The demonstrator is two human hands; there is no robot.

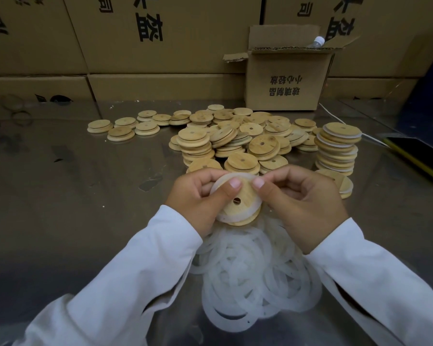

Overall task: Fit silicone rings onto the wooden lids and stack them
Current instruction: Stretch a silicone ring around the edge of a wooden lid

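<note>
Both hands hold one round wooden lid (246, 196) with a centre hole, above the metal table. My left hand (198, 198) grips its left side, thumb pressed on top. My right hand (303, 203) grips its right side, thumb on the upper rim. A white silicone ring (225, 217) sits around the lid's edge, partly under my fingers. A heap of loose silicone rings (255, 275) lies just below my hands. Bare wooden lids (235, 136) are piled behind. A tall stack of ringed lids (338, 148) stands at the right, with a short stack (343, 183) in front of it.
An open cardboard box (285, 78) with a plastic bottle (318, 42) in it stands at the back. Large cartons (148, 46) wall off the rear. A white cable (335, 118) and a yellow-edged dark object (418, 156) lie at the right. The metal tabletop (73, 183) stretches left.
</note>
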